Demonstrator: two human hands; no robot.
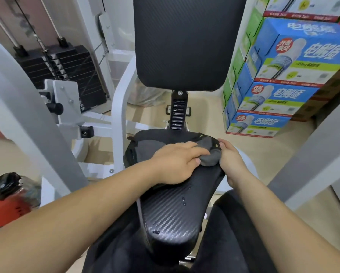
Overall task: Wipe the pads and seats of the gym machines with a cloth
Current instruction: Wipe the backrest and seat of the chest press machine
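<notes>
A black textured seat (171,213) of a gym machine lies right below me, with a few water drops on it. Its black back pad (182,42) stands upright behind it. A grey cloth (206,154) is spread over the far part of the seat. My left hand (175,164) presses down on the cloth, fingers curled over a bunched fold. My right hand (232,160) grips the cloth's right edge at the side of the seat.
A black weight stack (66,71) with cables sits at the left inside the white machine frame (118,115). Stacked blue drink cartons (279,91) stand at the right. A dark bottle (9,186) is at the lower left. Grey frame bars cross both sides.
</notes>
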